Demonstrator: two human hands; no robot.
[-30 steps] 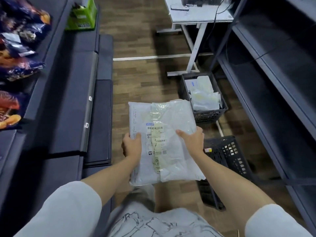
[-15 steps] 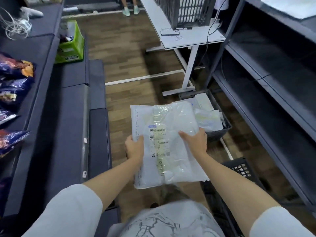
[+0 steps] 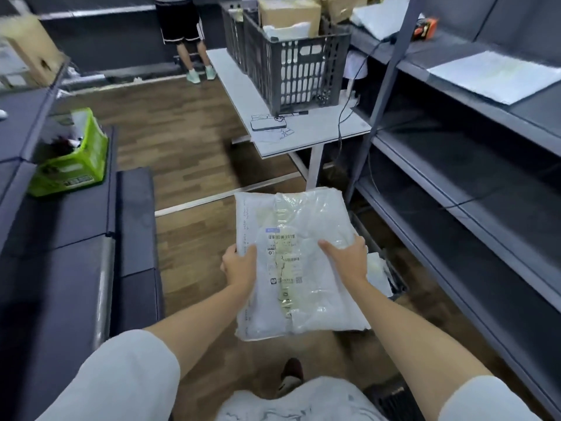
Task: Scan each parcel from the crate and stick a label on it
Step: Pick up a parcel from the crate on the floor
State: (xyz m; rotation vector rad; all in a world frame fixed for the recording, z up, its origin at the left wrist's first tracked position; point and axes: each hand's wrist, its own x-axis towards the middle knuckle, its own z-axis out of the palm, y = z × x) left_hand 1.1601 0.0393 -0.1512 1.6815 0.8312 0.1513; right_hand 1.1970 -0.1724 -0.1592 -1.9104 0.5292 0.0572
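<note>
While held flat | one parcel [image 3: 300, 262] | two hands: left hand [image 3: 239, 265], right hand [image 3: 346, 259] grasping it

Green basket [image 3: 73, 161] far left on a dark bench [image 3: 60, 232]. Cardboard box [image 3: 32, 51] at far left, blurred. White desk [image 3: 303, 132] ahead, bearing a flat white device [image 3: 268, 124]. Grey metal shelving [image 3: 455, 165] along the right, white sheet [image 3: 494, 75] on top. Standing person's legs [image 3: 194, 56] far off on wooden floor [image 3: 179, 141].

You won't make out any wording here. The parcel [image 3: 299, 262] you hold carries a printed label [image 3: 283, 258] with barcodes and what may be a QR code, but its print is too blurred to read.
</note>
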